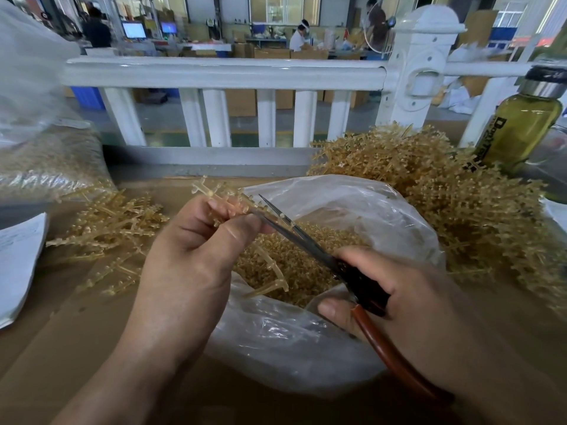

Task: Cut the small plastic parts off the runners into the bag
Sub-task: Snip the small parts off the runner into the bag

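Scissors [310,240] with dark blades, slightly parted, sit in the closed right hand [395,302] above the clear plastic bag [306,338]. Left hand [196,250] fingers [221,207] pinch a thin, light, springy amber plastic runner [211,191]; best gripped near the cut, probably.

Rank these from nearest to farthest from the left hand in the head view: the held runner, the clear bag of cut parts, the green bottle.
1. The runner: pinched in the left hand itself, over the bag's mouth.
2. The clear bag: just right of and below that hand.
3. The green bottle: far right, by the white railing.
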The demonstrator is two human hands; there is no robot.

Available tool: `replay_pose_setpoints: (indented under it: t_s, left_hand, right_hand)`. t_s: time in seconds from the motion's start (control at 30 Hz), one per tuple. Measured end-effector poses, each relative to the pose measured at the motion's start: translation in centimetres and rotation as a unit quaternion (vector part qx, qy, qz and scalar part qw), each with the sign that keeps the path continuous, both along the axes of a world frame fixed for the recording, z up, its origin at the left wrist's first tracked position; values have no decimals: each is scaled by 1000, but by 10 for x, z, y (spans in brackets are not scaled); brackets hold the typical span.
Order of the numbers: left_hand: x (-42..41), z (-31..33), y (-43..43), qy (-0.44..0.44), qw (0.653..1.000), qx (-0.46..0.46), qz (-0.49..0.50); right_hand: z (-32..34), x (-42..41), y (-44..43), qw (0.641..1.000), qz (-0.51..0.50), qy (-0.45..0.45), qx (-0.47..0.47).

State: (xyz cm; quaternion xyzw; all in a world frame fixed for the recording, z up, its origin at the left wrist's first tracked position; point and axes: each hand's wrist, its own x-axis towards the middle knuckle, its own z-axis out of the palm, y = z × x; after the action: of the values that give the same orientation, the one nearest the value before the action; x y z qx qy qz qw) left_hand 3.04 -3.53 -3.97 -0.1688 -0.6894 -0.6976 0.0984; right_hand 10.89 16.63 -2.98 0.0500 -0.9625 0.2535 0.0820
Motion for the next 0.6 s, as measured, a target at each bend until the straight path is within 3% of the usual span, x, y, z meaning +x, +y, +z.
replay_pose_setpoints:
  t_s: [0.6]
  left_hand:
    - [-3,-4,-6,49,998,-35,-9]
  right_hand:
    - [-2,2,1,999,0,16,-33]
